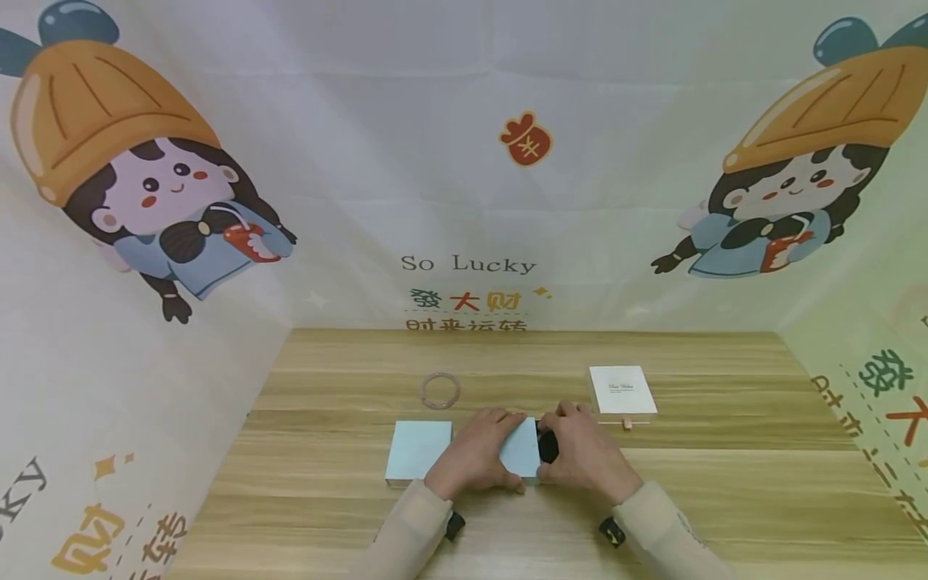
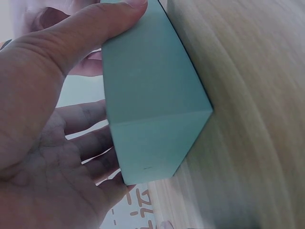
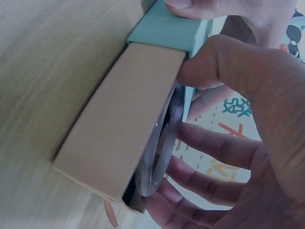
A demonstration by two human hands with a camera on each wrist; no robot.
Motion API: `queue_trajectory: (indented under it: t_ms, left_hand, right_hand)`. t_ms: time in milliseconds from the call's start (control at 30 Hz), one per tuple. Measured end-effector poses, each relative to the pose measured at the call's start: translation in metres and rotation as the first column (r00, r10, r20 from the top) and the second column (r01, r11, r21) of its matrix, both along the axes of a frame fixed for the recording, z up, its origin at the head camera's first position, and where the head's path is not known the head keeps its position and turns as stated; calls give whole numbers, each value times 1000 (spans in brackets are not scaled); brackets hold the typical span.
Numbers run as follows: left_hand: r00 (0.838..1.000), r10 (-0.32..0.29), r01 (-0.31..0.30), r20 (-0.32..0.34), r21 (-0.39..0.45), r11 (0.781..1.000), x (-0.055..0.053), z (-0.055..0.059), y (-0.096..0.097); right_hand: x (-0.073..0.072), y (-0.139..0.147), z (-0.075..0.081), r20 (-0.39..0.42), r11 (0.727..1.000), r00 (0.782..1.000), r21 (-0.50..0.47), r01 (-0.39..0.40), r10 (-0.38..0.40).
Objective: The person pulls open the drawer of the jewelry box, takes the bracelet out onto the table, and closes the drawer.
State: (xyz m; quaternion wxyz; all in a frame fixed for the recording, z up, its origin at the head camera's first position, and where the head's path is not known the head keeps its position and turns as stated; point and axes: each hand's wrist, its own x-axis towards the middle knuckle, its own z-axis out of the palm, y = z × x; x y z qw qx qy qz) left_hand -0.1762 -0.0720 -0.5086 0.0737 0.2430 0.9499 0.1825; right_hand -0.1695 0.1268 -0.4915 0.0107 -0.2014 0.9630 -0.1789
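One light-blue rectangular box [image 1: 520, 451] is seen, in the head view, gripped by the left hand [image 1: 477, 453] on the wood-grain tabletop [image 1: 326, 515]. Left wrist view: its side is pressed by the thumb [image 2: 83, 36]. Right wrist view: a grey round bangle [image 3: 166, 151], tilted in the protruding beige drawer [image 3: 116, 124], is grasped by the right hand [image 3: 274, 167].

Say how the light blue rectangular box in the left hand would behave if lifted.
The box looks likely stiff, given its straight edges. Its beige drawer, partly out, may slide further. The translucent grey ring, jutting above it, might drop.
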Motion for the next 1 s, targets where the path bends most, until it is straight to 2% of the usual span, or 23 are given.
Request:
queue_trajectory:
  t_ms: [233,467,633,800,1000]
  left_hand:
    - [1000,-5,5,4,3,1000,2,3,2]
    - [1000,9,-9,15,6,1000,2,4,1]
    - [1000,3,-3,5,-7,1000,0,4,0]
    - [1000,-2,2,-1,-19,1000,0,3,-1]
    - [999,-20,20,-25,-28,999,1,3,-1]
  right_hand:
    - [-3,7,7,14,1000,1000,-26,-16,16]
    - [-16,13,18,-52,995,998,-84,-48,44]
    - [-32,10,25,-74,989,995,-125,-74,65]
    - [-52,3,28,-100,986,989,-116,-119,108]
    - [-73,-7,32,-29,989,992,-83,-124,122]
